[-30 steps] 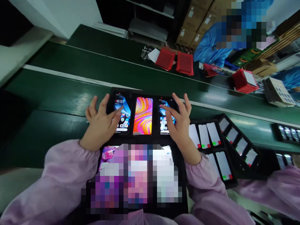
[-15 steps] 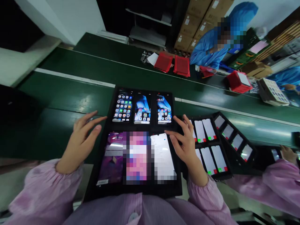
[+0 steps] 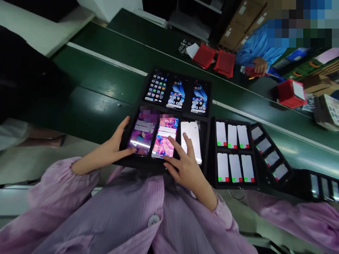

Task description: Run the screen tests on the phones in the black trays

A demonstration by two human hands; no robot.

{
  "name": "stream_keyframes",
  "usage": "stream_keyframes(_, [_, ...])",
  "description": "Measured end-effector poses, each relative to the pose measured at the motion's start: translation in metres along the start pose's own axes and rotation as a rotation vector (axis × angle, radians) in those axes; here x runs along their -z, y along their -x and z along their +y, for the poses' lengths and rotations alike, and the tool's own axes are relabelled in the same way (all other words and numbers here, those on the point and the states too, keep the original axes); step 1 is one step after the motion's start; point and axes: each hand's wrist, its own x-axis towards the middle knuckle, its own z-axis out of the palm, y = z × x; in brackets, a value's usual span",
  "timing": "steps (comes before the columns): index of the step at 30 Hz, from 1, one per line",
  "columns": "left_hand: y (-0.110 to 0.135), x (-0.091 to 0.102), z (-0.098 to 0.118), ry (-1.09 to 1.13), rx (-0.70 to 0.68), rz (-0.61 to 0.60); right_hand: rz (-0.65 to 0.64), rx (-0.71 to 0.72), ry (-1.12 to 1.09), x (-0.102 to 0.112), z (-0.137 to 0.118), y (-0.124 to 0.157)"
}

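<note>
A black tray (image 3: 209,106) in front of me holds two rows of three lit phones. My left hand (image 3: 116,143) grips the tray's near left corner, thumb on the purple-screened phone (image 3: 141,135). My right hand (image 3: 185,165) lies over the near row with its fingers spread. Its index finger touches the pink-screened middle phone (image 3: 165,135), and another fingertip rests on the white-screened phone (image 3: 192,135). The far row of phones (image 3: 177,93) shows home screens with icons.
A second black tray (image 3: 213,155) of white-screened phones sits at the right, with more trays (image 3: 270,158) beyond it. The green conveyor belt (image 3: 106,76) runs behind. Red trays (image 3: 214,60) and a blue-coated person's hand (image 3: 261,65) are across the belt. Another purple sleeve (image 3: 296,218) shows at right.
My hands have come back from the tray's sides. The left now grips the near corner, and the right rests its fingers on the near row. The view shifted right and down.
</note>
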Motion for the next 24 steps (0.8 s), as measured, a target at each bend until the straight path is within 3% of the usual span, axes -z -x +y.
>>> stream_keyframes(5, [-0.011, -0.005, -0.003, -0.054, -0.062, 0.018, 0.158, -0.241, 0.092, -0.009, 0.002, -0.007])
stream_keyframes(8, [-0.028, -0.007, 0.002, -0.089, -0.084, 0.126, 0.238, -0.185, 0.049, 0.001, 0.006, 0.000])
stream_keyframes(12, [-0.050, -0.002, 0.013, 0.043, 0.094, 0.283, 0.308, -0.111, 0.025, 0.019, 0.015, 0.023])
stream_keyframes(18, [-0.050, 0.007, 0.025, 0.122, 0.125, 0.263, 0.285, -0.113, 0.017, 0.031, 0.027, 0.051])
stream_keyframes(21, [-0.041, 0.006, 0.034, 0.109, 0.185, 0.213, 0.236, -0.122, 0.011, 0.025, 0.035, 0.052])
stream_keyframes(24, [-0.033, 0.006, 0.045, 0.092, 0.243, 0.190, 0.287, -0.206, 0.042, 0.019, 0.043, 0.048])
